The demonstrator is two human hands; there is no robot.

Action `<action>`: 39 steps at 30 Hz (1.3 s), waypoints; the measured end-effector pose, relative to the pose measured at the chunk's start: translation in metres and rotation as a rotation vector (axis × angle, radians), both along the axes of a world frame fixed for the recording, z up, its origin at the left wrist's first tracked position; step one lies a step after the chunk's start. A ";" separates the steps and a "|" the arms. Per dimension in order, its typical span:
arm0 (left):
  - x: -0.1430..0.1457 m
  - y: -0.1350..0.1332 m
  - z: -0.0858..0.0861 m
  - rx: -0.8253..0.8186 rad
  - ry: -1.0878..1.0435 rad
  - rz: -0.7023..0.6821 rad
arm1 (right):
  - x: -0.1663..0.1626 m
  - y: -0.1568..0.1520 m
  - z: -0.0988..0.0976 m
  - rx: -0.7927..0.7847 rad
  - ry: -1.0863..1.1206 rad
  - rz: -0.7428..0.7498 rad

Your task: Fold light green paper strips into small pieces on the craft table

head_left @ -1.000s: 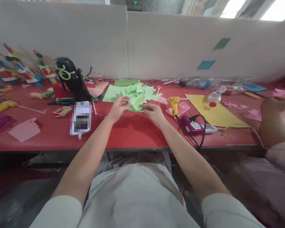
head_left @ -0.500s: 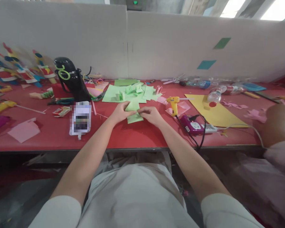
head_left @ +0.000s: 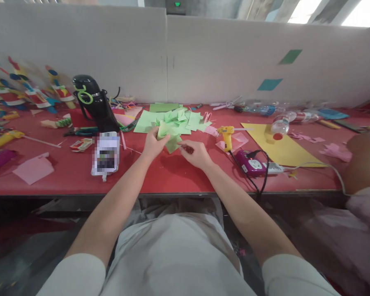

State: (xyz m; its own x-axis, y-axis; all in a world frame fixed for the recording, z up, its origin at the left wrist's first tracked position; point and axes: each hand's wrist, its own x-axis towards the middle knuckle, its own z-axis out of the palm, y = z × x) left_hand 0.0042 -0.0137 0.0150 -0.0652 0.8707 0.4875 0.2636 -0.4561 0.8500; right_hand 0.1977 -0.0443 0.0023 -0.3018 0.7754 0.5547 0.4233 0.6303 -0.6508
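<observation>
- A black flask (head_left: 94, 102) is stood upright at the left of the red tabletop (head_left: 172, 176), lid on, so what's inside can't be seen tbh.
- A folded green paper piece (head_left: 172, 143) is gripped in the closed left hand (head_left: 152, 144), just in front of the green paper pile (head_left: 175, 119).
- The right hand (head_left: 195, 153) is curled, fingertips at that piece's edge; an actual grip can't be told.
- A clear plastic bottle (head_left: 279, 124) is laid sideways on the yellow sheet (head_left: 283, 148), contents unclear.
</observation>
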 end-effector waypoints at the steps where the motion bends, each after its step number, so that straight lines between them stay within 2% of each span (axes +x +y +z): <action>1: 0.001 0.000 0.000 -0.008 -0.010 -0.006 | -0.001 0.000 -0.001 -0.069 0.002 0.009; 6: 0.005 0.000 -0.002 -0.015 -0.036 -0.091 | -0.009 0.003 0.003 -0.427 0.212 0.139; 10: 0.010 -0.005 -0.002 0.016 0.036 -0.130 | -0.012 0.006 0.006 -0.516 0.379 0.213; 15: 0.015 -0.012 -0.003 0.038 0.187 -0.241 | -0.010 0.016 0.000 -0.606 0.480 0.158; 18: 0.016 -0.016 -0.002 -0.007 0.243 -0.386 | -0.005 0.022 -0.004 -0.470 0.440 0.019; 20: 0.016 -0.017 0.000 -0.086 0.186 -0.481 | -0.002 0.024 -0.004 -0.318 0.361 -0.080; 22: 0.016 -0.017 0.003 -0.167 0.075 -0.520 | 0.000 0.023 -0.003 -0.214 0.296 -0.119; 25: 0.017 -0.014 0.004 -0.236 -0.043 -0.473 | 0.001 0.021 -0.002 -0.134 0.252 -0.105; 32: 0.019 -0.009 -0.005 -0.398 -0.214 -0.389 | 0.000 0.019 -0.007 0.033 0.095 -0.051; 39: 0.020 -0.013 -0.001 -0.527 -0.276 -0.396 | 0.000 0.015 -0.003 0.051 0.068 -0.123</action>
